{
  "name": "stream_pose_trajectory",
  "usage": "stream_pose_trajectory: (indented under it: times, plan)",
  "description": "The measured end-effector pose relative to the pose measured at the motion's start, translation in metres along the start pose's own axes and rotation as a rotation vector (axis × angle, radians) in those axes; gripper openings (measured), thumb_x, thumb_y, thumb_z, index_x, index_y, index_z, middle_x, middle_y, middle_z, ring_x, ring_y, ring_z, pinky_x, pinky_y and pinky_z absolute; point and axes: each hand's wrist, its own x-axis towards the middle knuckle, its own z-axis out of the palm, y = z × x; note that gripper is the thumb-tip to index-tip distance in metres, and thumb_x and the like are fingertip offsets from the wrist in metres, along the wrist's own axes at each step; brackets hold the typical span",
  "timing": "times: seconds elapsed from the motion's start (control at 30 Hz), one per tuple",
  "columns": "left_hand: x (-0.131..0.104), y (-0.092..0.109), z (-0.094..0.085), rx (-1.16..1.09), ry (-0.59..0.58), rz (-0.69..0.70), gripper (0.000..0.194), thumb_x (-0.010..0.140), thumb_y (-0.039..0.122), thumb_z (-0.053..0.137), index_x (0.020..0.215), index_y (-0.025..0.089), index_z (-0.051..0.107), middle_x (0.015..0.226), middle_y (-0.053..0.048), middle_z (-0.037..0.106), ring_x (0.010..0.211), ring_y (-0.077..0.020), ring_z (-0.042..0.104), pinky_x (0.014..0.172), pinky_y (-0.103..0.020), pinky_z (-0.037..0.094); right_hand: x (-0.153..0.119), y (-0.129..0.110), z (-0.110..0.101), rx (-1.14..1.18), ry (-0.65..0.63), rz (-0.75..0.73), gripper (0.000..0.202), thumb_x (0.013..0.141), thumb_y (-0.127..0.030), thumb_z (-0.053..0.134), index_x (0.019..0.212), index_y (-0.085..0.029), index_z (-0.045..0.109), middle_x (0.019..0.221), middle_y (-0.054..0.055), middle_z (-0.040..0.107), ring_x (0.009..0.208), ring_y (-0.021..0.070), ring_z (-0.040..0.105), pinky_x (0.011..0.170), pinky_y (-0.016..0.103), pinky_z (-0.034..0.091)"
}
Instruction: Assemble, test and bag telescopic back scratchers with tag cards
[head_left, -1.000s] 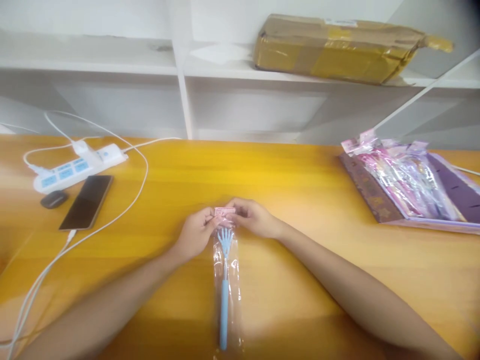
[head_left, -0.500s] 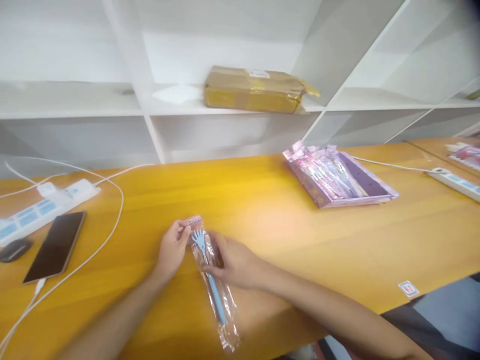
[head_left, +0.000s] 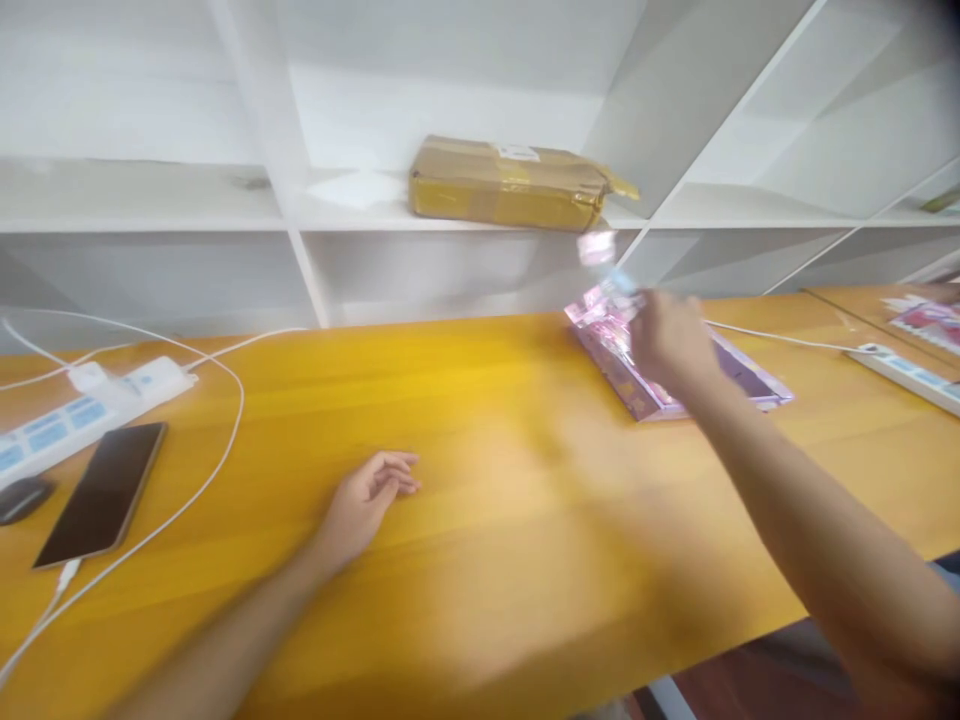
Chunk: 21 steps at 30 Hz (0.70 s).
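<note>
My right hand (head_left: 671,340) is raised over the purple box (head_left: 645,405), closed on the packaged back scratcher (head_left: 619,283). Its pink header card and light-blue hand-shaped end stick out beyond my fingers, blurred by motion; the rest is hidden behind my hand. Inside the box lie several shiny clear packets (head_left: 609,325), partly covered by my right hand. Resting low over the table, my left hand (head_left: 367,505) holds nothing, its fingers loosely bent and a little apart.
A taped brown cardboard parcel (head_left: 502,190) sits on the white shelf (head_left: 360,218) at the back. At left on the wooden table (head_left: 465,400) are a phone (head_left: 105,495), a black oval object (head_left: 22,498), a power strip (head_left: 90,410) and white cables. Another power strip (head_left: 911,378) lies right.
My right hand has carried the back scratcher in its packet from the front middle of the table up and right to above the purple box. My left hand has let go of the packet.
</note>
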Motion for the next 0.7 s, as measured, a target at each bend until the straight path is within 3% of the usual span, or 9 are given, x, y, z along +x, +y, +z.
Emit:
stream_pose_trajectory:
  times: [0.03,0.1,0.23,0.3,0.37,0.53,0.63,0.7]
  plan:
    - [0.0,0.0,0.0,0.006,-0.007,0.007,0.02,0.103,0.036,0.055,0.1,0.017,0.063,0.135,-0.014,0.066,0.098,-0.0191,0.074,0.095,-0.04,0.058,0.015,0.024,-0.002,-0.044,0.028,0.1,0.053,0.106,-0.022,0.031,0.15,0.006,0.043,0.137,0.039,0.05,0.13,0.037,0.045,0.106,0.053,0.027]
    - [0.001,0.001,-0.001,0.012,-0.025,0.011,0.018,0.102,0.033,0.055,0.095,0.017,0.063,0.126,-0.012,0.069,0.091,-0.0173,0.072,0.09,-0.037,0.057,0.026,0.061,0.008,-0.133,-0.027,0.403,0.055,0.109,-0.033,0.031,0.153,-0.004,0.046,0.145,0.037,0.044,0.138,0.0356,0.038,0.105,0.053,0.025]
    - [0.002,0.004,-0.002,0.037,-0.054,-0.006,0.016,0.098,0.028,0.055,0.091,0.018,0.065,0.1,-0.006,0.071,0.083,-0.0167,0.068,0.082,-0.033,0.054,0.005,0.098,0.059,-0.121,-0.126,0.617,0.061,0.108,-0.043,0.027,0.155,-0.008,0.046,0.146,0.04,0.041,0.133,0.0394,0.042,0.098,0.057,0.029]
    - [0.002,0.005,-0.004,0.071,-0.072,-0.011,0.015,0.097,0.024,0.054,0.091,0.018,0.066,0.089,-0.004,0.069,0.081,-0.0171,0.067,0.079,-0.032,0.052,-0.003,0.107,0.076,-0.11,-0.154,0.627,0.066,0.108,-0.047,0.025,0.16,-0.008,0.038,0.147,0.041,0.04,0.133,0.0408,0.042,0.097,0.056,0.03]
    - [0.001,0.006,-0.004,0.114,-0.091,-0.011,0.015,0.096,0.021,0.052,0.09,0.019,0.066,0.084,-0.002,0.067,0.079,-0.0168,0.066,0.077,-0.031,0.051,-0.004,0.117,0.08,-0.111,-0.165,0.605,0.068,0.107,-0.05,0.027,0.162,-0.01,0.037,0.146,0.039,0.04,0.132,0.0406,0.042,0.098,0.055,0.031]
    - [-0.001,0.007,-0.005,0.23,-0.122,0.012,0.02,0.096,0.016,0.048,0.088,0.02,0.066,0.083,-0.001,0.066,0.077,-0.0156,0.064,0.075,-0.028,0.049,0.013,0.152,0.055,-0.19,-0.082,0.533,0.059,0.107,-0.051,0.031,0.147,-0.016,0.057,0.143,0.03,0.04,0.136,0.037,0.037,0.105,0.051,0.032]
    - [-0.002,0.008,-0.005,0.275,-0.141,0.017,0.021,0.096,0.015,0.046,0.089,0.021,0.065,0.084,-0.001,0.066,0.078,-0.0155,0.064,0.075,-0.028,0.048,0.017,0.179,0.046,-0.277,-0.026,0.551,0.064,0.109,-0.039,0.016,0.151,-0.003,0.049,0.141,0.036,0.039,0.134,0.0376,0.04,0.104,0.051,0.035]
    - [-0.002,0.009,-0.004,0.317,-0.152,0.02,0.022,0.097,0.015,0.045,0.088,0.021,0.064,0.084,0.0,0.065,0.078,-0.0156,0.063,0.075,-0.028,0.047,0.016,0.195,0.048,-0.311,-0.095,0.49,0.066,0.11,-0.039,0.017,0.145,0.005,0.051,0.133,0.04,0.045,0.126,0.0383,0.048,0.099,0.051,0.039]
